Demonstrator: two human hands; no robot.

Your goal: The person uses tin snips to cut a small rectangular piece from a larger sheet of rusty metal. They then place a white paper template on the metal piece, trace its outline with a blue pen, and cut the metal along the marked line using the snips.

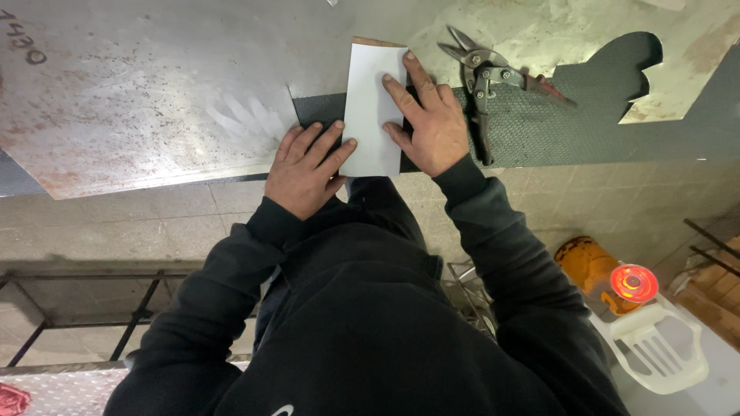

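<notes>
Presently, white sheet (371,108): flat on the surface (539,135), between both hands.
Left hand (307,169): fingers spread, pressing the sheet's lower left edge.
Right hand (428,123): open, flat on its right side (index finger along the edge).
Snips (486,85): just beside the right hand.

We note bright light falling on the metal sheet (139,92), with pale glare near its near edge. The dark sweatshirt (362,323) reads underexposed; a red lamp (633,283) blooms. Focus is adequate.
</notes>
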